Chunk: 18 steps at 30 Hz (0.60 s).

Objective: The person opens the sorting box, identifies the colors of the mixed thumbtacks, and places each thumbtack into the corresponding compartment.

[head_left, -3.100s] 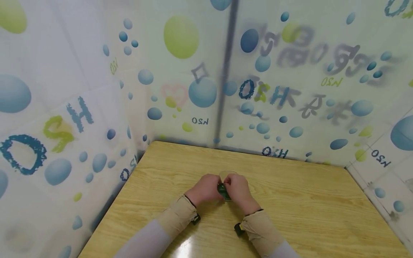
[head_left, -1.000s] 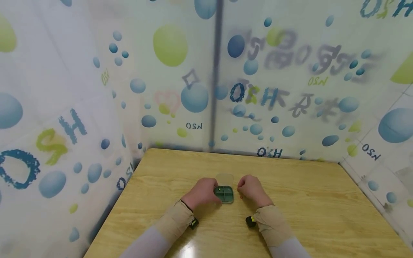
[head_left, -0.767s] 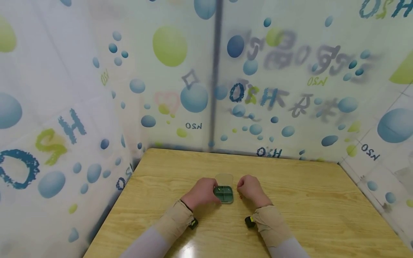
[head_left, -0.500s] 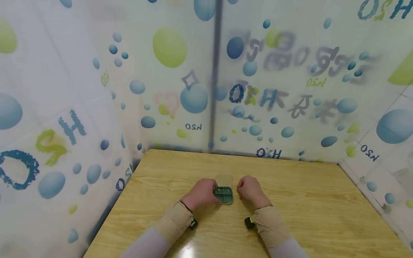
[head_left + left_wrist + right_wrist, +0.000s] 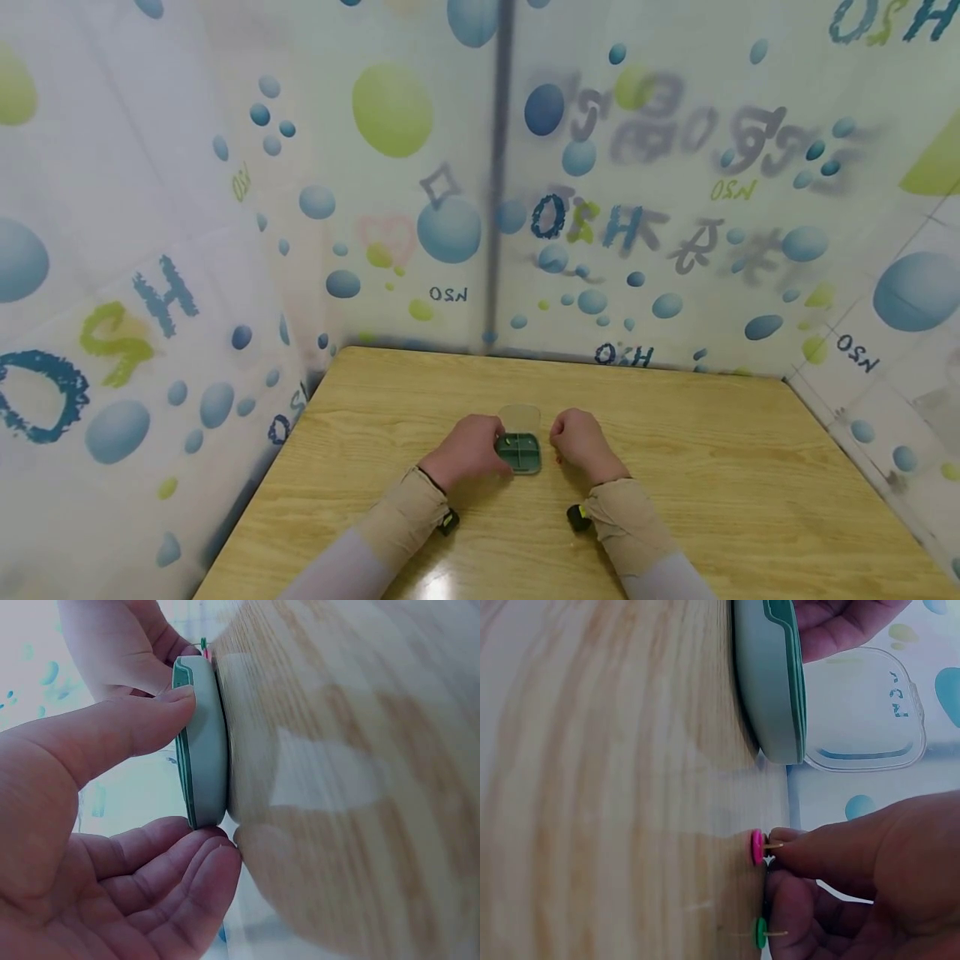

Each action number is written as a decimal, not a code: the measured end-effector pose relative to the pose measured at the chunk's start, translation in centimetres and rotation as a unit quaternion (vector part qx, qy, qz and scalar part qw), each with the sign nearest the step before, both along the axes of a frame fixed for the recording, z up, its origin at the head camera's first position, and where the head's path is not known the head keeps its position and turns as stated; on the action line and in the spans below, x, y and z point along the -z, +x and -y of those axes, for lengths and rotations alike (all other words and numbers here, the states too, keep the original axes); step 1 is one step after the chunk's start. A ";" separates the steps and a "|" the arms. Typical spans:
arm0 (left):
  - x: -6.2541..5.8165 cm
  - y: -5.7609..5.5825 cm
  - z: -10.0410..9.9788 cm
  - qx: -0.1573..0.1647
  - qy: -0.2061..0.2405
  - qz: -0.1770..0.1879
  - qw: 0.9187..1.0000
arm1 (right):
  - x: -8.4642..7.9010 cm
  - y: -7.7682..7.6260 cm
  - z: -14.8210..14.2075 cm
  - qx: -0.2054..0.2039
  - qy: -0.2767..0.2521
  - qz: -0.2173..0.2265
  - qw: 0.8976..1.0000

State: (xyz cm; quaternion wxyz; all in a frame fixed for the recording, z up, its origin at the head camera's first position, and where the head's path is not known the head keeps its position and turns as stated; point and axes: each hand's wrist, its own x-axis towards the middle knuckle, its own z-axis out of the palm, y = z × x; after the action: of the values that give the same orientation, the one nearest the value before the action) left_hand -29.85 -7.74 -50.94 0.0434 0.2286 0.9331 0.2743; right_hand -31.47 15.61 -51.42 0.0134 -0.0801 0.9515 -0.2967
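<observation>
A green pill box (image 5: 520, 454) with four compartments stands on the table, its clear lid (image 5: 866, 712) swung back. Small pale and yellowish bits show in its back compartments. My left hand (image 5: 468, 450) grips the box from the left, thumb (image 5: 161, 712) on one edge and fingers at the opposite side. Right of the box, my right hand (image 5: 588, 446) rests low with fingers bent. Close by its thumb and fingertips, a pink thumbtack (image 5: 757, 847) and a green thumbtack (image 5: 761, 933) lie pin up. Whether the fingertips pinch anything is unclear.
The wooden table (image 5: 712, 483) extends around both hands. White curtains (image 5: 420, 333) printed with bubbles and letters stand along its back and sides. A small black wrist device (image 5: 578, 517) hangs under the right wrist.
About three seconds ago both hands were together over the box. The right hand has since moved right to the table beside the box; in the last second both hands hardly move.
</observation>
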 end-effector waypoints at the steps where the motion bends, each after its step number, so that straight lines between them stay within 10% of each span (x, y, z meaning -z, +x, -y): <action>1: 0.0 0.0 0.0 0.000 0.001 0.000 1.000 | 0.0 0.0 0.0 -0.001 0.003 -0.002 1.000; 18: 0.0 0.1 0.0 0.002 0.007 0.001 1.000 | -0.2 0.1 0.3 0.002 -0.017 0.009 1.000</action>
State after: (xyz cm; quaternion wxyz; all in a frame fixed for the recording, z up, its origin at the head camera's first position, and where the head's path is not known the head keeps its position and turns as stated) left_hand -29.73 -7.76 -50.90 0.0432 0.2304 0.9307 0.2809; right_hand -31.41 15.32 -51.26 0.0199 -0.0754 0.9462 -0.3139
